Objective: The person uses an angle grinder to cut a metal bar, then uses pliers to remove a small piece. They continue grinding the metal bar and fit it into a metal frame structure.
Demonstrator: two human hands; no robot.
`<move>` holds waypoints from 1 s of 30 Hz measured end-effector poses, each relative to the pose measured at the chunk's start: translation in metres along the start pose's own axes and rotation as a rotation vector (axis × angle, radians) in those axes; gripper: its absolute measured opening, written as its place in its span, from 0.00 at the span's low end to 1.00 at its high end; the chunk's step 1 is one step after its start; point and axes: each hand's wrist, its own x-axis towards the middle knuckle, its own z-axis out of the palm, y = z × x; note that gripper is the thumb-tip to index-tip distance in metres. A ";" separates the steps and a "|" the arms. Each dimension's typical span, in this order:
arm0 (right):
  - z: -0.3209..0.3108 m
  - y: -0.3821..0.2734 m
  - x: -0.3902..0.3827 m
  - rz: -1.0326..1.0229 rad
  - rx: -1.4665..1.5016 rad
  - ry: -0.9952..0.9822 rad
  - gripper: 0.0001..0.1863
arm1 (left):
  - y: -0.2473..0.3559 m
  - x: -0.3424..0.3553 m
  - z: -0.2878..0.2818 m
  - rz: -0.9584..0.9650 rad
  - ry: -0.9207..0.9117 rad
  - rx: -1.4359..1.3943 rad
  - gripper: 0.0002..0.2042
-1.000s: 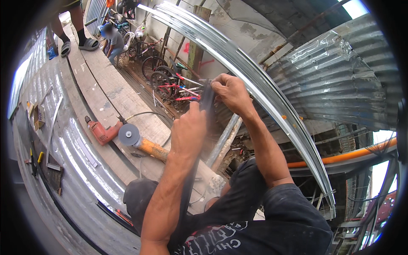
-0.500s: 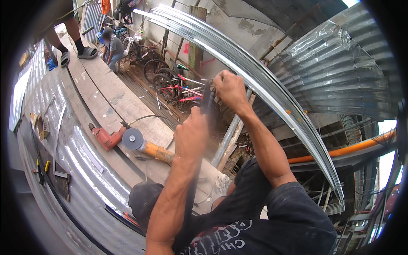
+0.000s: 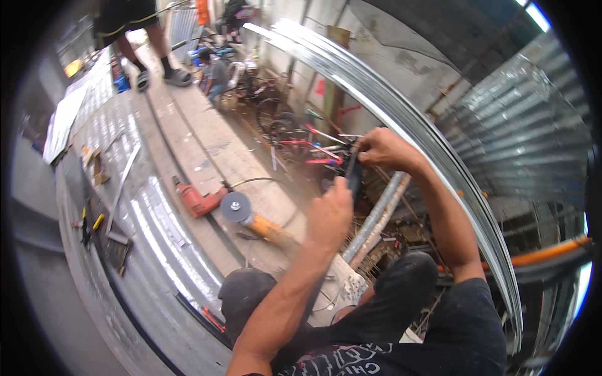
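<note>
My left hand (image 3: 330, 213) is closed round a long dark strip (image 3: 355, 183), whose lower part runs down behind my forearm toward my lap. At the strip's upper end, my right hand (image 3: 389, 149) is closed, with fingers and thumb pinched on it. Something thin and light sticks out beside the right fingertips, too small to name. Left of my left hand, an angle grinder (image 3: 266, 229) with a yellow-orange body and grey disc lies on the planks (image 3: 232, 153). Beyond it is a red power drill (image 3: 197, 199).
Curved silvery metal channels (image 3: 401, 113) arch past my right arm. Corrugated metal sheet (image 3: 150, 238) on the left holds pliers (image 3: 84, 229) and a metal square (image 3: 122, 188). Bicycles (image 3: 273, 116) stand below the planks. One person (image 3: 166, 69) stands on them; another (image 3: 216, 75) sits beyond.
The whole view has shifted, so the scene sits farther right and lower. Both hands stay on the dark strip; the right hand's wrist is bent more over its upper end.
</note>
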 end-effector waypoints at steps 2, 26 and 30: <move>-0.001 -0.007 -0.003 0.125 0.113 0.036 0.12 | -0.003 0.001 0.010 -0.031 0.014 0.076 0.08; 0.020 0.037 0.010 0.200 -0.224 0.901 0.12 | 0.001 -0.007 0.002 -0.102 -0.067 0.090 0.09; -0.010 0.065 -0.004 0.423 0.147 0.883 0.16 | -0.008 0.002 -0.032 -0.173 -0.072 -0.051 0.12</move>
